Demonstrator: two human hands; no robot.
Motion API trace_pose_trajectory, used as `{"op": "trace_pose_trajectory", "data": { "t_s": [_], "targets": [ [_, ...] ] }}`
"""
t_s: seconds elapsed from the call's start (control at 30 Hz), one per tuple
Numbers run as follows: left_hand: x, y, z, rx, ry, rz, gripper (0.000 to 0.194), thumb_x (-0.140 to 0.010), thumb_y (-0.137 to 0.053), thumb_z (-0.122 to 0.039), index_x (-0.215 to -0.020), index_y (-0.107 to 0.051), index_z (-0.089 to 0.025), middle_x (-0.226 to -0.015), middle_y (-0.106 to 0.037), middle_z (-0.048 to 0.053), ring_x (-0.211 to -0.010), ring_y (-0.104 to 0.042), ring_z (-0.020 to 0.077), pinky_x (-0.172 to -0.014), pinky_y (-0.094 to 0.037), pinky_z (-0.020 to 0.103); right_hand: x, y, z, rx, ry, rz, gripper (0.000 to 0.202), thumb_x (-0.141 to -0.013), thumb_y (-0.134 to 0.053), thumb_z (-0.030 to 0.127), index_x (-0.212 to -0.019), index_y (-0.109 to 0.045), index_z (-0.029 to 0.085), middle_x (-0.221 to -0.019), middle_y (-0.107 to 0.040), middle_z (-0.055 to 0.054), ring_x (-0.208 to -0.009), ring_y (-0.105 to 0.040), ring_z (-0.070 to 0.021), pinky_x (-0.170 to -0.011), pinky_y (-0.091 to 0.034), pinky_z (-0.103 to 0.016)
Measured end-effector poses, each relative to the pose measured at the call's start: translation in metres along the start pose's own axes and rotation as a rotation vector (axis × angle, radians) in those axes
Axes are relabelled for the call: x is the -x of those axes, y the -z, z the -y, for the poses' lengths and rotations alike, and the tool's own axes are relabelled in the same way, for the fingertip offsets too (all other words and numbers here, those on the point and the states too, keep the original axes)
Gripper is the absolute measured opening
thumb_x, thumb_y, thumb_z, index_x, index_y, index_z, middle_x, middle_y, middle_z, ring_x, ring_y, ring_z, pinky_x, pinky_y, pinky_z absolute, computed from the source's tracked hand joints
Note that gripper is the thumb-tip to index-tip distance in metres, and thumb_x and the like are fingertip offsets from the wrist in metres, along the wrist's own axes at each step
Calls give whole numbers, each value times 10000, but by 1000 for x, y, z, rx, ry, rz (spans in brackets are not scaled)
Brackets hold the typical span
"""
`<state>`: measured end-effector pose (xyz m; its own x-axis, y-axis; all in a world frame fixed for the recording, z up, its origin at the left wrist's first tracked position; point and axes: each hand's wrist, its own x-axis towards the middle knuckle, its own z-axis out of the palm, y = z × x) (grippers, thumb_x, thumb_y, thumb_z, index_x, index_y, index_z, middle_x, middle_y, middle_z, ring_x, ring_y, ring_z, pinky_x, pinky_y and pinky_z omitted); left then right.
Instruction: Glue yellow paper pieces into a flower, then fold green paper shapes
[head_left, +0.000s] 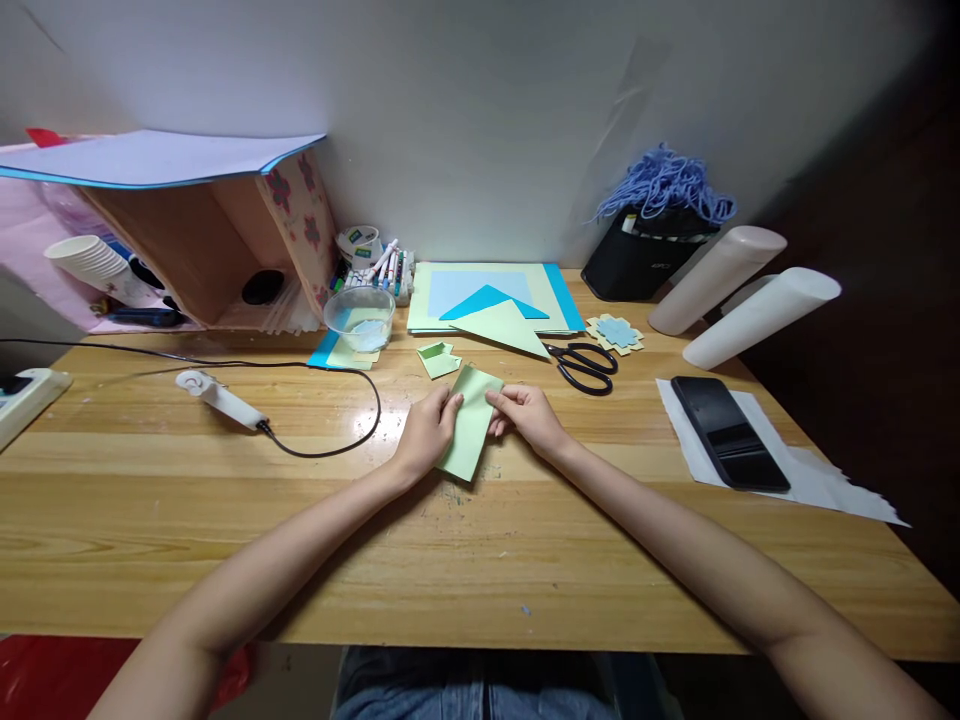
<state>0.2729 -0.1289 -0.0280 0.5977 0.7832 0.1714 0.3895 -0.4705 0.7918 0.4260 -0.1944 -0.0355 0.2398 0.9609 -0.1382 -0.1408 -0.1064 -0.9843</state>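
Observation:
A folded light green paper (471,425) is held upright-tilted above the middle of the table. My left hand (431,432) grips its left edge, with the thumb on its face. My right hand (529,415) pinches the upper right edge between thumb and fingers. Just behind the paper lies a small folded green piece (439,359). Black-handled scissors (585,367) rest to the right, their blades partly hidden beneath a green paper triangle (506,328). Blue and pale sheets (559,290) are stacked farther back.
A white corded tool (225,400) lies left, its black cable looping towards the middle. Behind are a clear bowl (360,318), markers (390,268) and a pink box (300,220). On the right are a phone (727,432), white rolls (761,318) and a black holder (637,260).

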Motion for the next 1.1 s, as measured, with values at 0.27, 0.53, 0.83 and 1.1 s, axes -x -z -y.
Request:
{"op": "trace_pose_trajectory", "data": {
  "t_s": [0.27,0.53,0.83,1.1],
  "targets": [
    [-1,1,2,48,-3,23,296,-846,-356,-371,-616,-379,-185,-559,-388,-26,-545,-397,114,-527,-271,223,-1,3,-4,-14,38,-15,425,-731,-531,523,-551,-528,138,-474,-590,-35,-387,-545,-109,-350,-400,-190],
    [-2,3,8,114,63,-1,292,-820,-383,-399,-648,-445,-172,-579,-429,-19,-561,-392,117,-522,-271,220,-4,9,2,-46,8,-40,370,-744,-503,504,-738,-550,137,-580,-624,-36,-453,-571,-115,-416,-455,-216],
    [-4,4,7,209,51,85,348,-800,-408,-449,-599,-421,-165,-556,-395,-36,-539,-367,96,-499,-274,207,5,12,16,221,-129,431,270,-663,-639,346,-736,-639,86,-665,-671,-72,-528,-592,-114,-540,-488,-240],
    [-7,11,10,80,-26,82,349,-816,-397,-428,-590,-433,-165,-540,-364,-37,-530,-339,94,-500,-247,216,2,12,14,207,-124,298,195,-684,-617,284,-715,-607,92,-623,-656,-59,-471,-560,-84,-447,-439,-186]
  ]
}}
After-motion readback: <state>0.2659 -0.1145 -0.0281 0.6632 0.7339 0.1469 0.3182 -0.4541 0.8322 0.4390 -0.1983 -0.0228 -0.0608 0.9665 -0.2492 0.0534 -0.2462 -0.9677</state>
